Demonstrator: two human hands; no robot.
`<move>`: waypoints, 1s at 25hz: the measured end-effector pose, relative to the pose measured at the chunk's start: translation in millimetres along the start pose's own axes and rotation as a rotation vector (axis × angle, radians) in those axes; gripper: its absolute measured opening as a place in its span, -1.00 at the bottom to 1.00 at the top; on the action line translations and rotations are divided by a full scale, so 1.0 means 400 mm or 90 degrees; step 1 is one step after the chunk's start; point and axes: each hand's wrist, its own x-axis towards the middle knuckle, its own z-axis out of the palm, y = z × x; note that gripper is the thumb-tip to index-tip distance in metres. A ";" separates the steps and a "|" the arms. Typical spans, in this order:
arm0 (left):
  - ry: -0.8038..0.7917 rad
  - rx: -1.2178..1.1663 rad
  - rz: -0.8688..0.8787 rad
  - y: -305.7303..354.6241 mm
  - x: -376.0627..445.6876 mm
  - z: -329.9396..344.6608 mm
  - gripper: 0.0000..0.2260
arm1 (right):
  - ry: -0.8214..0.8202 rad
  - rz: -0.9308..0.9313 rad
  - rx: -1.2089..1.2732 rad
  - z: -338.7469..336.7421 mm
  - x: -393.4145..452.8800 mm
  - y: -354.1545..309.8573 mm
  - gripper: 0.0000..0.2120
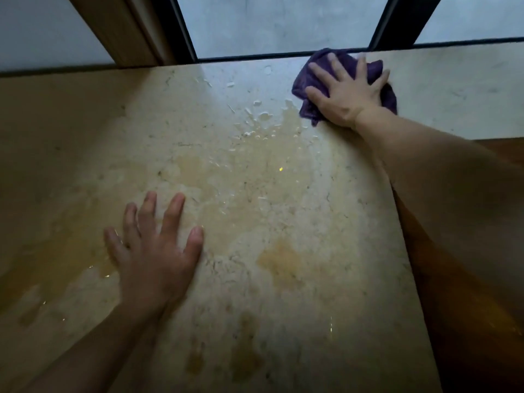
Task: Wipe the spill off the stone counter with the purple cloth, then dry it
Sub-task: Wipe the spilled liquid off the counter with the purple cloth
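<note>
The beige stone counter (326, 222) carries a wet spill (263, 129) of drops and darker damp patches across its middle, reaching toward the near left. A crumpled purple cloth (320, 69) lies at the far right of the counter, close to the window frame. My right hand (347, 92) presses flat on top of it, fingers spread, with the cloth showing around the palm. My left hand (154, 251) rests open on the wet stone at the near left, fingers apart, holding nothing.
A window with dark frames (187, 32) runs along the counter's back edge, and a wooden post (124, 32) stands at the back left. The counter's right edge (397, 211) drops to a brown wooden surface (467, 321) below my right forearm.
</note>
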 end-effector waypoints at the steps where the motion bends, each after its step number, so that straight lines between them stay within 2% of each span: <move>1: 0.003 0.003 0.005 -0.001 0.007 0.004 -0.44 | 0.004 -0.020 -0.003 0.010 -0.034 -0.018 -0.35; 9: 0.021 -0.008 0.002 -0.007 0.028 0.033 -0.45 | 0.034 -0.129 -0.004 0.121 -0.551 -0.105 -0.43; 12: -0.015 -0.018 -0.002 -0.022 0.068 0.015 -0.33 | 0.074 -0.135 -0.036 0.168 -0.790 -0.119 -0.42; 16: -0.146 -0.014 0.124 -0.092 0.059 -0.019 -0.20 | 0.037 -0.024 -0.001 0.230 -1.171 -0.120 -0.40; 18: -0.172 0.009 0.139 -0.118 0.033 -0.021 -0.20 | 0.045 0.048 0.006 0.264 -1.329 -0.121 -0.41; 20: -0.201 0.016 0.147 -0.114 -0.002 -0.037 -0.19 | 0.045 0.170 0.012 0.287 -1.466 -0.142 -0.40; 23: -0.232 0.026 0.159 -0.115 -0.022 -0.052 -0.12 | 0.053 0.364 0.046 0.315 -1.579 -0.251 -0.40; 25: -0.243 0.038 0.161 -0.108 -0.034 -0.047 -0.10 | 0.048 0.414 0.075 0.322 -1.604 -0.356 -0.41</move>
